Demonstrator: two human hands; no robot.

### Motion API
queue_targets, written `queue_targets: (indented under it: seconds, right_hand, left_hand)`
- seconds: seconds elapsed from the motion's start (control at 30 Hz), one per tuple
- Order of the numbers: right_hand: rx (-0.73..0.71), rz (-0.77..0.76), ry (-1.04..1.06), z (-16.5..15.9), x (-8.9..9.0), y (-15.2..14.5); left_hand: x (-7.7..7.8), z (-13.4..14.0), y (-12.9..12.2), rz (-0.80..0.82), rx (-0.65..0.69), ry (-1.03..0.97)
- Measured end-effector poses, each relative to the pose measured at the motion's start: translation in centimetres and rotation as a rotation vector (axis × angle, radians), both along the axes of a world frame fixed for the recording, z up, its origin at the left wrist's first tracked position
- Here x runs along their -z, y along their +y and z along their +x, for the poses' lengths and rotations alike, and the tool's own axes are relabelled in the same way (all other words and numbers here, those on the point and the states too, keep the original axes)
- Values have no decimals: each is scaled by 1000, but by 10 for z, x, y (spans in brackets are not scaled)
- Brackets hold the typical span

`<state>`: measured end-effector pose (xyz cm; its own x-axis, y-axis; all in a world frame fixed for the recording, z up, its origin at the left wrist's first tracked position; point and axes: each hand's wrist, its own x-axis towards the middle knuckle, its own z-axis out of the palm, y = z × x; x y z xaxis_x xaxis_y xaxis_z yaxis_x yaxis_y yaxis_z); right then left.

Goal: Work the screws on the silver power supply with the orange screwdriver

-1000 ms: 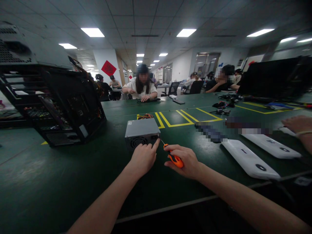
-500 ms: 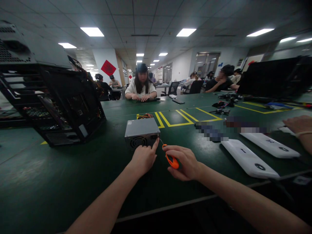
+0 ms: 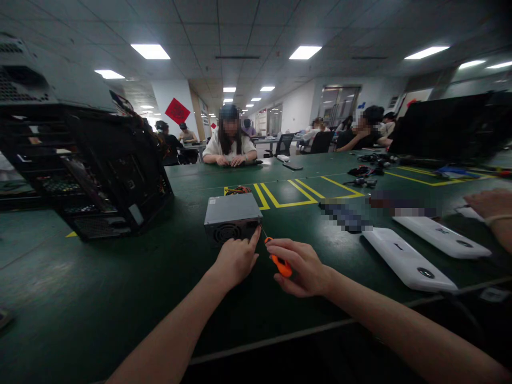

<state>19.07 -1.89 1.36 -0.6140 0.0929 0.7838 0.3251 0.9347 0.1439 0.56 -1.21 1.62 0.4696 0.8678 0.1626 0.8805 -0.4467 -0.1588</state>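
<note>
A grey computer power supply [image 3: 234, 209] sits on the green table in front of me, its fan grille facing me. The index finger of my left hand [image 3: 235, 261] is stretched out and touches the right front corner of the power supply. Its other fingers are partly curled, with nothing visible in them. My right hand [image 3: 302, 268] is closed around the orange handle of a screwdriver [image 3: 284, 266]. The thin shaft points up and left to that same corner, close beside my left fingertip. Whether the tip sits on a screw is too small to tell.
An opened black computer case [image 3: 124, 176] stands at left, with a grey metal box on top. White power banks [image 3: 406, 258] lie at right, near another person's hand [image 3: 490, 205]. Cables [image 3: 366, 170] and a dark monitor [image 3: 440, 128] are farther back. A person [image 3: 230, 141] sits opposite.
My right hand and the screwdriver have shifted very slightly, with the handle turned a little. My left hand stays at the same corner. A small dark object now shows at the left edge.
</note>
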Motion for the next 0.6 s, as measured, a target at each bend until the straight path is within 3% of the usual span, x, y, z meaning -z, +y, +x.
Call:
queue_targets:
  seconds: [0.13,0.3,0.5,0.6]
  right_hand:
    - [35,65,-7,-1,-2,-1]
    - [-40,-46,39,0,-2,0]
    - [-6,34,-20,-1,-2,-1]
    - [-20,-6,47,-1,3,1]
  left_hand:
    - [0,0,0,7,-2,5]
    - [1,0,0,10,-3,1]
    - [1,0,0,5,4,-17]
    - [1,0,-1,6,4,-11]
